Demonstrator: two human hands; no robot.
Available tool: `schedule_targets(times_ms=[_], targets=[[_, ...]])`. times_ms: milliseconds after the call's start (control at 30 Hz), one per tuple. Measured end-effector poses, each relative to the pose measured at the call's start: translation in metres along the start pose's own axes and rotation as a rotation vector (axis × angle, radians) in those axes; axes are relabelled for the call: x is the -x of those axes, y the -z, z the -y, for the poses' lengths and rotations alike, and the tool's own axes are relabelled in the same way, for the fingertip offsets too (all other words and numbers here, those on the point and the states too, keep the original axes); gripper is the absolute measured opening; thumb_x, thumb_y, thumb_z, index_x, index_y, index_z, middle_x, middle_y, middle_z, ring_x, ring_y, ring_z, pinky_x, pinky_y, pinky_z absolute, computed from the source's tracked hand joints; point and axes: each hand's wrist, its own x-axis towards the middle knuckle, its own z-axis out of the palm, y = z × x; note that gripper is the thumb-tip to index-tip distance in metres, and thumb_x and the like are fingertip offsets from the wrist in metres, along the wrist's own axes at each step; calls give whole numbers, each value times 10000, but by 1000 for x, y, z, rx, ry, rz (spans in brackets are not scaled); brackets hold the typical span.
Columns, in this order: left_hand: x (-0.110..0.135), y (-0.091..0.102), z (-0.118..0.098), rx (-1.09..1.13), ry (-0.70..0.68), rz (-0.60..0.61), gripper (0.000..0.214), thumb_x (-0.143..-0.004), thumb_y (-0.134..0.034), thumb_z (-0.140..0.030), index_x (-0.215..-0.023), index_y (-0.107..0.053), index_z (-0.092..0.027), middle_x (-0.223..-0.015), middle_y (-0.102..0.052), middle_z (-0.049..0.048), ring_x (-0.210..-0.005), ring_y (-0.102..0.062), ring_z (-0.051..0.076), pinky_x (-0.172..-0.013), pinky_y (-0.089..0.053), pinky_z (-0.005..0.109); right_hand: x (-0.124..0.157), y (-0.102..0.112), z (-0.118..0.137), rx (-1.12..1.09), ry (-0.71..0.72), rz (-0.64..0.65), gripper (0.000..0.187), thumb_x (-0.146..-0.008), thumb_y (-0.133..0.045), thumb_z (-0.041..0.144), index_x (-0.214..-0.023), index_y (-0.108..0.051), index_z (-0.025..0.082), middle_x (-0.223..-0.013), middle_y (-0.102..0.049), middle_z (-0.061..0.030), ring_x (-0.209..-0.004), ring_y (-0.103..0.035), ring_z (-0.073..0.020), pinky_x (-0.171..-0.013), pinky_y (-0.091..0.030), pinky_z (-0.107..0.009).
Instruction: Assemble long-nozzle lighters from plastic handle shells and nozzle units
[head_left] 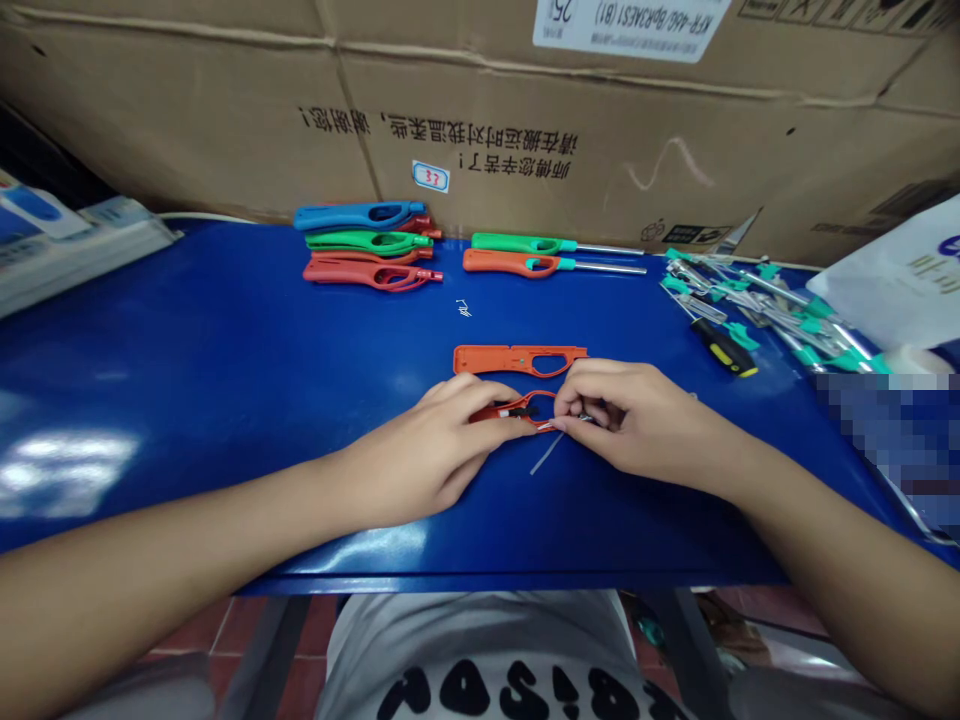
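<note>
My left hand [450,435] is closed around the handle end of an orange lighter half-shell [541,396] lying on the blue table. Inside that shell sit small black and white parts [519,411]. At its right end my right hand [626,415] pinches thin metal pieces, mostly hidden by the fingers. A thin clear tube [546,454] sticks out below the right fingertips, slanting down to the left. Just beyond both hands rests the matching orange half-shell [495,360], its hollow side up.
Coloured lighter shells [360,241] are stacked at the back left. Two lighters with metal rods [525,262] lie right of them. Metal tubes with teal parts [787,310] and a black-yellow screwdriver [724,347] lie at right. A cardboard box [247,130] stands behind.
</note>
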Motion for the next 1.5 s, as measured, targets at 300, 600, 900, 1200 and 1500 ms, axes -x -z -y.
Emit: schedule_targets(times_ms=[300, 600, 900, 1200, 1500], targets=[[0, 0, -1, 60, 24, -16, 429, -1021, -449, -102, -1404, -591, -233, -1399, -539, 113, -1277, -496, 259, -1100, -436, 461, -3, -1, -1, -43, -54, 1, 93, -879, -648, 159, -795, -668, 194, -737, -566, 22, -584, -457, -84, -567, -378, -236], [2, 0, 0, 62, 27, -13, 426, -1024, -453, -114, -1407, -588, -241, -1401, -535, 103, -1256, -499, 249, -1093, -438, 446, -2, -2, -6, -66, -23, 9, 67, -904, -660, 171, -859, -703, 198, -745, -580, 16, -615, -501, -92, -579, -395, -232], [0, -1, 2, 54, 21, -13, 404, -1016, -457, -110, -1376, -601, -223, -1400, -534, 115, -1252, -505, 255, -1089, -444, 455, -1, 1, -7, -59, 46, 61, 142, -940, -607, 126, -974, -724, 199, -876, -628, -12, -704, -532, -100, -627, -406, -236], [0, 0, 0, 43, 11, -10, 403, -1020, -455, -118, -1387, -593, -214, -1404, -533, 120, -1270, -497, 261, -1099, -437, 457, -2, 2, -6, -78, 56, 60, 139, -949, -602, 136, -953, -731, 186, -866, -629, -19, -705, -536, -101, -629, -408, -233], [0, 1, -1, 4, 10, 0, 425, -1010, -455, -103, -1397, -586, -222, -1395, -536, 138, -1295, -491, 283, -1090, -452, 489, -1, 3, -4, -89, 20, 62, 136, -937, -610, 155, -924, -740, 194, -825, -613, -13, -659, -517, -100, -589, -401, -233]])
